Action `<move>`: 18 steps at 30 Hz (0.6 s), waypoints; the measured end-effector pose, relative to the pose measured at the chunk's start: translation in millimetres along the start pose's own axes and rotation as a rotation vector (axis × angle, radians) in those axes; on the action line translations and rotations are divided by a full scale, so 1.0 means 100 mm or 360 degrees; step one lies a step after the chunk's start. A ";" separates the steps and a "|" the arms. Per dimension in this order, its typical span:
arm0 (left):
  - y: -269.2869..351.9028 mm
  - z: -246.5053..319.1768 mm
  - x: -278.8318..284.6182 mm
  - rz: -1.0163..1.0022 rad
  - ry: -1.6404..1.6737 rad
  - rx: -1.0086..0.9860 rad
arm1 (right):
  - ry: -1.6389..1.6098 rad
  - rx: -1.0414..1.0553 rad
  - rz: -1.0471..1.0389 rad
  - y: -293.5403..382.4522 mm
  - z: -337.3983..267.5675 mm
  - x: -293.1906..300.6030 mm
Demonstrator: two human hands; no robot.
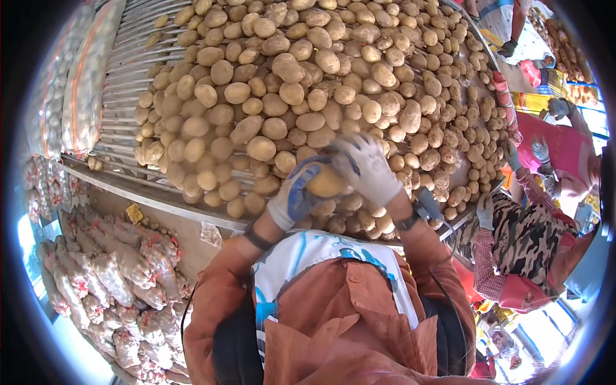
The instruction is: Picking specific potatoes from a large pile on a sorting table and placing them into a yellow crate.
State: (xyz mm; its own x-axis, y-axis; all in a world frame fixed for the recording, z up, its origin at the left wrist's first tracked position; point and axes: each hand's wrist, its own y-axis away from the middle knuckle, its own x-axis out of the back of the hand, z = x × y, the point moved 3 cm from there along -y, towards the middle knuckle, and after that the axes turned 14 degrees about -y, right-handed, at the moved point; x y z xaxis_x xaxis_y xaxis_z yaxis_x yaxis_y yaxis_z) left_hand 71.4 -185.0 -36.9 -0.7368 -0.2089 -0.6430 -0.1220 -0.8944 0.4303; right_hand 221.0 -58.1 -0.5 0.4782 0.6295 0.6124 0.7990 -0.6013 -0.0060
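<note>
My left hand (294, 193), in a white work glove with a blue palm, is closed around a potato (327, 181) near the front edge of a potato-covered slatted sorting table. Right beside it, my right hand (366, 168), in a similar glove, is blurred; its fingers bend over the top of the potatoes by the held one, and whether it grips anything cannot be told. Loose potatoes (274, 106) lie piled in front of and between both hands.
The table's metal rim (144, 196) runs close before me. Filled net sacks (86, 86) rest at the table's left, and more filled sacks (120, 264) are heaped below. Gloved co-workers (524, 231) stand along the right side.
</note>
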 end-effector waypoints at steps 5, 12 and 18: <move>0.57 0.10 0.29 0.0026 -0.0364 -0.0209 | 0.1144 0.0063 -0.0066 -0.63 0.38 -0.31; 0.78 0.13 0.55 0.0280 0.0113 -0.0201 | 0.1252 -0.0158 -0.0316 -0.94 0.53 -0.42; 0.87 0.21 0.53 -0.0035 -0.1321 -0.0624 | 0.0449 -0.0311 0.0114 -0.39 0.11 -0.17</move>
State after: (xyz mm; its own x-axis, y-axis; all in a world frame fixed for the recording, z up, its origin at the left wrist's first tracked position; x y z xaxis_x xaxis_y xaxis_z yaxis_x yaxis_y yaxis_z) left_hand 7.8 -265.8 -20.5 -0.9966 0.0252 0.0781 -0.0189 -0.9966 0.0803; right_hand 186.3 -39.9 -19.1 0.3891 0.4381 0.8104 0.6694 -0.7388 0.0780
